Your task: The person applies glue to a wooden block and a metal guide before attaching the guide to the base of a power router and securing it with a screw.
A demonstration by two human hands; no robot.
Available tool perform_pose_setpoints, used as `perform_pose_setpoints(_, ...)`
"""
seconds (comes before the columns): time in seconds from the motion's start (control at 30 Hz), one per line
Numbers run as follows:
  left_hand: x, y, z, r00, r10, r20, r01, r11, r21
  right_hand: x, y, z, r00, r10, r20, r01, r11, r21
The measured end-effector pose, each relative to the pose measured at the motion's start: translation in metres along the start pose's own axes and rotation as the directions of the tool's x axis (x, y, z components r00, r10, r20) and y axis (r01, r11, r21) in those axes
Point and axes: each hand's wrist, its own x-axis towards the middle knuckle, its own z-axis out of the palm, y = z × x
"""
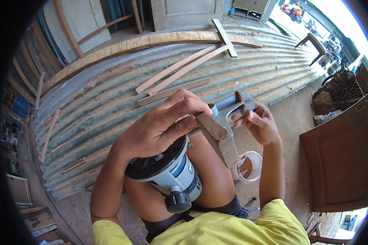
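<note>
A grey and blue router (188,171) with a black base and black knob rests on my lap, its base facing up. Above it, my left hand (163,122) is closed on a rough wooden block (216,136), thumb and fingers at its upper end. The block lies against a grey metal bracket (225,114) with a curved cutout; how they are joined is hidden. At the bracket's far right end, my right hand (259,124) pinches its edge with curled fingers, beside a small brown piece (238,98) that sticks up.
Corrugated sheets (110,139) dusted with sawdust lie ahead, with wood strips (188,71) and a long curved beam (143,44) on them. A clear plastic tub (255,167) stands below my right forearm. To the right is a brown wooden panel (341,159); a stool (315,47) stands farther off.
</note>
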Motion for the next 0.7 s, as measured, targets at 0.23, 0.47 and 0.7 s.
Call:
perform_pose_setpoints(0.23,0.002,0.000,0.003,0.999,-0.033,0.007,0.033,0.999,-0.011,-0.018,0.030,0.019,0.730,-0.684,-0.018,0.069,0.100,-0.993)
perform_pose_setpoints(0.47,0.003,0.003,0.000,0.999,-0.018,0.030,0.017,1.000,0.006,-0.005,0.004,0.015,0.952,-0.264,-0.155,0.271,0.962,0.029)
perform_pose_setpoints(0.7,0.003,0.002,0.001,0.997,-0.067,0.039,0.067,0.998,0.016,0.007,0.002,0.001,0.988,-0.081,-0.128,0.055,0.980,-0.193)
